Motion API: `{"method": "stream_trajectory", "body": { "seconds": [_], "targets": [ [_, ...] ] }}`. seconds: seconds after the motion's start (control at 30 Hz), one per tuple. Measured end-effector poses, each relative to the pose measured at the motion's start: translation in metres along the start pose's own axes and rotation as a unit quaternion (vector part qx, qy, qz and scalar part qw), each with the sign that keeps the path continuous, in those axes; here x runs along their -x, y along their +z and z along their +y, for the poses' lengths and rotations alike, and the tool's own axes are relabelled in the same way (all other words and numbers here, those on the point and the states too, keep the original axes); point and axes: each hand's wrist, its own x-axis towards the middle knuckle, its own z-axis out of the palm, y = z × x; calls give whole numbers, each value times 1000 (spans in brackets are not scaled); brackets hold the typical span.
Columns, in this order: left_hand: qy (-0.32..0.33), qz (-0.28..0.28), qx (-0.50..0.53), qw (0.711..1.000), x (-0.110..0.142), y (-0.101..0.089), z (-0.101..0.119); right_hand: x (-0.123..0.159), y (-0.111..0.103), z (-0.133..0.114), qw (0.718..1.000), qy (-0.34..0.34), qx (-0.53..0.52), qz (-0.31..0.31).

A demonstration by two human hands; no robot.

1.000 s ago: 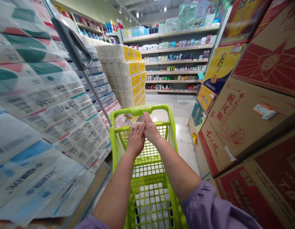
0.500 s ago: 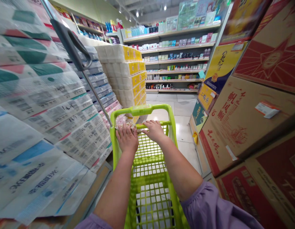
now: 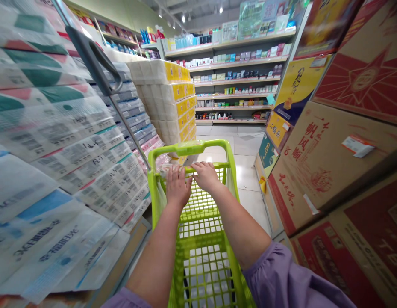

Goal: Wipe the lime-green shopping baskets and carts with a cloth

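A lime-green shopping basket with grid walls stands in front of me, and I look down into it. My left hand lies on the crossbar at its far end, fingers stretched out and thumb apart, so it is open. Under and beside those fingers a small pale, pinkish patterned thing shows in part; its kind is unclear. My right hand is close beside the left, with its fingers bent over the same crossbar. A grey pull handle on a metal rod rises from the basket's far left corner and leans left.
Wrapped paper packs are stacked high on the left, with yellow-and-white tissue packs beyond. Printed cartons line the right. Shelves of small goods cross the back, past a tiled floor.
My left hand has slid a little to the right along the crossbar, closer to my right hand. Less of the patterned thing shows. The basket and right hand have hardly moved.
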Motion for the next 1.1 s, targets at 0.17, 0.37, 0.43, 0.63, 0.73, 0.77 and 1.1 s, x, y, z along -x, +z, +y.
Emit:
{"method": "stream_trajectory", "body": {
  "seconds": [0.17,0.37,0.43,0.63,0.73,0.77,1.1],
  "targets": [
    [-69,59,-18,996,0,4,-5,-1,2,1,1000,-7,-3,2],
    [64,4,2,998,0,7,-3,-1,2,1,1000,-7,-7,3],
    [14,27,-9,999,0,7,-2,-1,2,1,1000,-5,-10,1],
    [53,14,7,998,0,7,5,-1,0,1,1000,-5,-9,-6],
    [23,21,-1,1000,0,7,4,0,0,1,1000,-4,-11,-5],
    [-15,40,-8,999,0,7,3,0,0,1,1000,-3,-11,-4],
    [-13,42,5,999,0,8,0,-2,2,-1,1000,10,-26,0]
  ]
}}
